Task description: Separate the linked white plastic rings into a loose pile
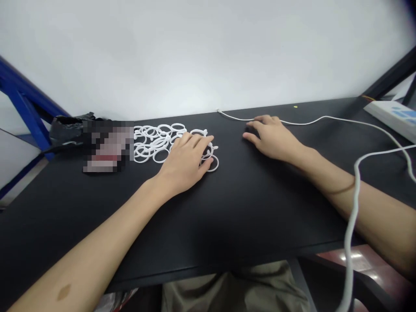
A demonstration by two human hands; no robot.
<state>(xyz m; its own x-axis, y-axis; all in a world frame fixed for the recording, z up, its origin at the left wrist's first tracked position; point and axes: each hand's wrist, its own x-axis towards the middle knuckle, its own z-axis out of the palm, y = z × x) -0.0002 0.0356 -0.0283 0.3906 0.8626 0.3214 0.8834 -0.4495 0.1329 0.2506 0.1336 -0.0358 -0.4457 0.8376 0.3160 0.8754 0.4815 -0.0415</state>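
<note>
arms: my forearms bare, no sleeves | right wrist point(338, 187): thin dark band | legs: khaki trousers point(234, 290)

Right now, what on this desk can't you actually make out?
- Head view: the pixelated patch beside the white rings is blurred beyond telling.
- The left hand covers part of the rings.
- Whatever lies under the right hand is hidden by the palm.
- The power strip is cut off by the right edge.
</note>
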